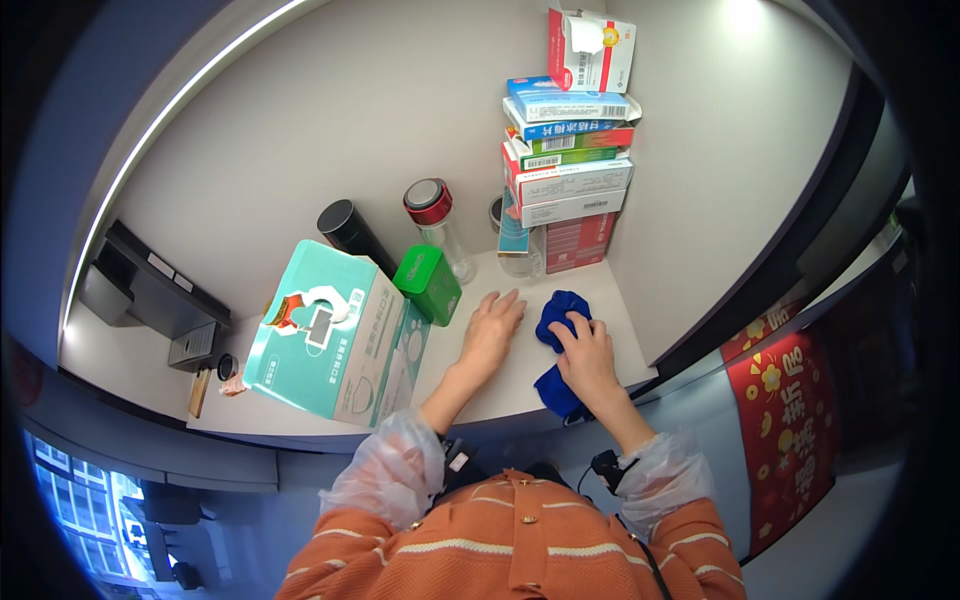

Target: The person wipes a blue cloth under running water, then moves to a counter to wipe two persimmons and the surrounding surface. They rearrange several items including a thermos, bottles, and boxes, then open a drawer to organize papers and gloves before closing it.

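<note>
Under my right hand [587, 352] is a bunched blue cloth [556, 311] on the white shelf top [450, 382]; my fingers grip its upper part and a loose end hangs toward the front edge. My left hand [491, 330] rests on or just over the shelf top, fingers a little apart and holding nothing. Close to its left stands a green tin [429, 285]. Beyond that is a clear glass bottle with a red-rimmed lid [429, 202]. A large teal and white face mask box [322, 337] stands farther left.
At the back right, medicine boxes [574, 180] are piled high on a red box [577, 244], beside a glass mug [519, 262]. A black tumbler [352, 232] leans in view behind the mask box. The right side wall [697, 187] borders the shelf. A red doormat [784, 442] lies on the floor.
</note>
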### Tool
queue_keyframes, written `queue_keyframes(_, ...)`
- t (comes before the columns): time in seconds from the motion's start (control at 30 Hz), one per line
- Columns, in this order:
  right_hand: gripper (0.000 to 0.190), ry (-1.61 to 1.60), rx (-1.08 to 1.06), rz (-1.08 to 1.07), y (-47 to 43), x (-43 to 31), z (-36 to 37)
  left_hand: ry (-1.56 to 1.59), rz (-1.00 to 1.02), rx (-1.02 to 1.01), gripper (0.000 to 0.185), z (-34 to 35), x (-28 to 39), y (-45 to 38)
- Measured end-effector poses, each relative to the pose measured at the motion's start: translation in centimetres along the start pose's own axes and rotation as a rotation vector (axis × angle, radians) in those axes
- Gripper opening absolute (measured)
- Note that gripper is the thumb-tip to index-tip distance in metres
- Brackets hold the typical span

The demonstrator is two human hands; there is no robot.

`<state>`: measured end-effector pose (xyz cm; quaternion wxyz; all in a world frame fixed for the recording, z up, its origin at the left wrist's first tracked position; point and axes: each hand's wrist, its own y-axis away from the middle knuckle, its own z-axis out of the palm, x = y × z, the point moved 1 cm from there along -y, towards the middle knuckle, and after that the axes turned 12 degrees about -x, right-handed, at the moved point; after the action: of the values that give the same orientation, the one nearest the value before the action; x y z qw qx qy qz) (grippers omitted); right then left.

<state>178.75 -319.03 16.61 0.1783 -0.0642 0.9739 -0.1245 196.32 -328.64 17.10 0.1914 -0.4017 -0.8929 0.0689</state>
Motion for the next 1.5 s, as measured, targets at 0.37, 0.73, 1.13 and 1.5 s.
queue_keyframes(0.37,0.058,0.041,-0.087,0.102,-6.3,2.2,0.9,-0.321,-0.166,-0.120,0.048,1.9,-0.5,5.0)
queue_keyframes(0.73,0.044,-0.161,-0.005,-0.159,-4.0,-0.3,2.4,-0.263,-0.275,-0.015,0.050,1.6,-0.4,6.1)
queue_keyframes(1.13,0.076,-0.084,-0.091,-0.121,-8.1,-8.0,1.0,0.035,0.052,0.066,0.055,-3.1,2.9,12.2)
queue_keyframes(1.5,0.108,-0.619,-0.057,0.002,-15.4,-11.3,5.0,0.573,0.144,-0.399,0.036,-8.9,0.4,21.0)
